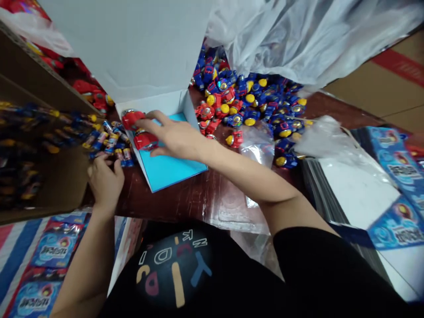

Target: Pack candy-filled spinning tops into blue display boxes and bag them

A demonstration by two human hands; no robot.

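Note:
A white box (149, 177) with a bright blue inside bottom stands on the table with its lid raised. Two red toys with silvery parts lie along its left side: an upper red toy (131, 118) and a lower red toy (145, 140). My right hand (180, 138) reaches into the box, its fingers and thumb around the lower toy. My left hand (105, 180) rests by the table edge with curled fingers, close to a heap of small blue and yellow capped tubes (111, 142). Whatever its fingertips hold is hidden.
Blue toys (265, 99) and red toys (215, 106) are heaped behind the box, under plastic sheeting (265, 39). A cardboard carton (62, 172) of tubes stands at left. Printed blue cards (402, 176) and a clear bag (256, 148) lie at right.

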